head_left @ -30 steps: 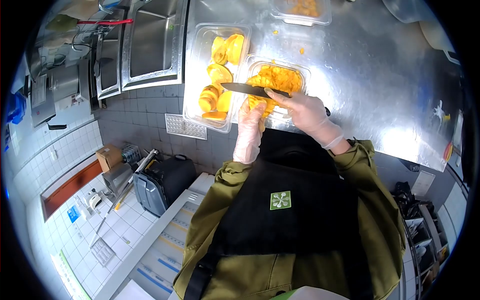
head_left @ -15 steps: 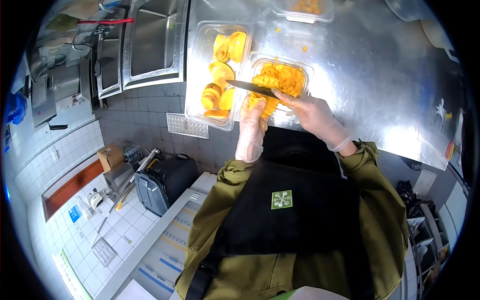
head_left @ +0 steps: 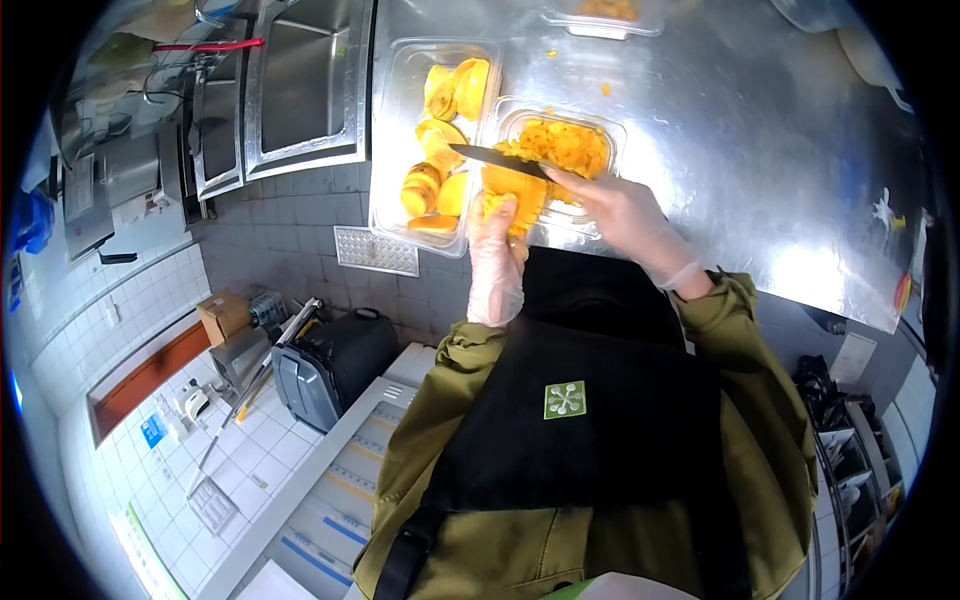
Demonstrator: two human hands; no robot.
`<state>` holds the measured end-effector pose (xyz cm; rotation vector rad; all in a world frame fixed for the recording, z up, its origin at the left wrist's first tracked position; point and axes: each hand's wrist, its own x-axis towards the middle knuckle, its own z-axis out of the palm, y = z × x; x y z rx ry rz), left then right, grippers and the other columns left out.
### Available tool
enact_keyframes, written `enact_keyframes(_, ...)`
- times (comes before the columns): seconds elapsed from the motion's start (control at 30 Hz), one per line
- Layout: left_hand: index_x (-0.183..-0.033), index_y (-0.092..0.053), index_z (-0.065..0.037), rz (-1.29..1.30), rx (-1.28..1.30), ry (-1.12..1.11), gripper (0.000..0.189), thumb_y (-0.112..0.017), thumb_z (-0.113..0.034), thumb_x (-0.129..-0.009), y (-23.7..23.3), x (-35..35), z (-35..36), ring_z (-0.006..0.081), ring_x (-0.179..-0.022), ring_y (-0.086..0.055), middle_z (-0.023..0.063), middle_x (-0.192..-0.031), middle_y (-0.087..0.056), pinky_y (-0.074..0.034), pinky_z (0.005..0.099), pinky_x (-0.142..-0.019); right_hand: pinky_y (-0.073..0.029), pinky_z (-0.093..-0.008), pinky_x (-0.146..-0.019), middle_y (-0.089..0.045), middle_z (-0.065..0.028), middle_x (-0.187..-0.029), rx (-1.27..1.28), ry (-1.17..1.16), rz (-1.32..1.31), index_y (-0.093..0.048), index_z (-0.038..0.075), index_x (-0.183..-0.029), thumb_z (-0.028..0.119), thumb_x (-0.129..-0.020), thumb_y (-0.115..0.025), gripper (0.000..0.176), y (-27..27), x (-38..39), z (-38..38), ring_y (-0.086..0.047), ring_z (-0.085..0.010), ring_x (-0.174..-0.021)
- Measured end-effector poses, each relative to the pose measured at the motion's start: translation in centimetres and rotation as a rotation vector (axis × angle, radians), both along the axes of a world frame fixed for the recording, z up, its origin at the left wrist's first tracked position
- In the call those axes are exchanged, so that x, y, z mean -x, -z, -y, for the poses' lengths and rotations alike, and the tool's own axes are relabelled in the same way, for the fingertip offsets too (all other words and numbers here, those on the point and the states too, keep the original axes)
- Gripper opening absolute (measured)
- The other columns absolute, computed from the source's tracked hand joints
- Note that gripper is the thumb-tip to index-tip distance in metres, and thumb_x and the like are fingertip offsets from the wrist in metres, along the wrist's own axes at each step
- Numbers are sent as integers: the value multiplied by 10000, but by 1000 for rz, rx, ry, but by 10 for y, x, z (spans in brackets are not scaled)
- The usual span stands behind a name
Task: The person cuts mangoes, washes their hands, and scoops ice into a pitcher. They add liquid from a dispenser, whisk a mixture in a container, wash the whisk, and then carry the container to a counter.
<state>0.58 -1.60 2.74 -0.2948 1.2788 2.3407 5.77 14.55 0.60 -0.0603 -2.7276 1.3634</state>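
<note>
My gloved left hand (head_left: 493,240) is wrapped around a scored piece of mango (head_left: 514,194), its cut yellow flesh facing up. In my gloved right hand (head_left: 622,215) is a knife (head_left: 498,158), its dark blade lying across the top of the mango piece and pointing left. Just beyond the hands sits a clear plastic container (head_left: 617,133) with diced mango (head_left: 565,146) inside. To its left, a longer clear container (head_left: 388,165) holds several mango halves (head_left: 440,143). My right fingers partly cover the knife handle.
Everything stands on a shiny steel table (head_left: 720,120). Another container (head_left: 610,25) with orange pieces is at the far edge of view. Small mango bits (head_left: 606,89) lie on the steel. Left of the table are metal sinks (head_left: 308,90); a black bin (head_left: 335,365) stands on the floor.
The mango piece has turned so more of its scored face shows beside the container. The knife has risen slightly from deeper over the piece to its upper edge. Both hands keep their hold.
</note>
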Motion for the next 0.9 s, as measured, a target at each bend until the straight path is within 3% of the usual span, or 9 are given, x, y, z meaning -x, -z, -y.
enact_keyframes(0.07, -1133, -497, 3, -15, -15, 23, 324, -596, -91, -839, 4, 3, 4, 163, -1018, -556, 68, -1091, -571, -435, 288, -911, -445, -333, -553, -494, -84, -628, 143, -22, -4, -548, 275, -1247, 41, -803, -555, 501, 7, -9, -6, -535, -241, -569)
enact_keyframes(0.17, -1129, -500, -3, 30, 8, 50, 332, -610, -104, -833, 3, -5, -4, 157, -1006, -554, 70, -1078, -573, -435, 282, -903, -453, -323, -558, -505, -80, -638, 95, 9, -29, -554, 270, -1241, 34, -804, -551, 497, -1, -2, 0, -531, -226, -561)
enact_keyframes(0.37, -1174, -477, -1, 13, -11, 82, 386, -618, -108, -830, 11, -8, 1, 159, -1023, -546, 76, -1109, -562, -428, 290, -918, -468, -313, -577, -563, -88, -693, -208, 72, 88, -584, 239, -1208, 15, -807, -542, 461, -6, 17, 6, -552, -214, -577)
enact_keyframes(0.6, -1231, -423, 5, 14, -93, -15, 454, -608, -96, -829, 9, 0, -1, 203, -1096, -518, 109, -1170, -527, -410, 314, -966, -470, -329, -591, -596, -132, -726, 214, 73, 45, -582, 226, -1207, 31, -817, -556, 437, 2, -12, 3, -584, -237, -591)
enact_keyframes(0.73, -1246, -407, 10, 18, -76, 57, 490, -620, -107, -821, 12, -3, 0, 212, -1113, -512, 111, -1184, -519, -398, 334, -985, -479, -307, -601, -611, -150, -755, -47, 134, 40, -577, 165, -1213, 8, -822, -549, 422, 1, -2, 4, -587, -220, -588)
enact_keyframes(0.83, -1243, -402, 22, 25, -62, 70, 497, -623, -113, -819, 5, -1, -3, 219, -1128, -504, 115, -1198, -509, -387, 350, -1002, -484, -296, -627, -619, -169, -802, 150, 127, 35, -571, 132, -1216, 12, -831, -542, 404, 8, 3, -3, -598, -204, -617)
enact_keyframes(0.9, -1243, -400, 24, 18, -105, 34, 496, -619, -108, -819, 7, 1, -1, 220, -1132, -501, 118, -1203, -505, -386, 353, -1006, -479, -333, -631, -617, -167, -828, 266, 96, 10, -557, 144, -1232, 32, -834, -518, 416, 2, -2, -1, -603, -261, -671)
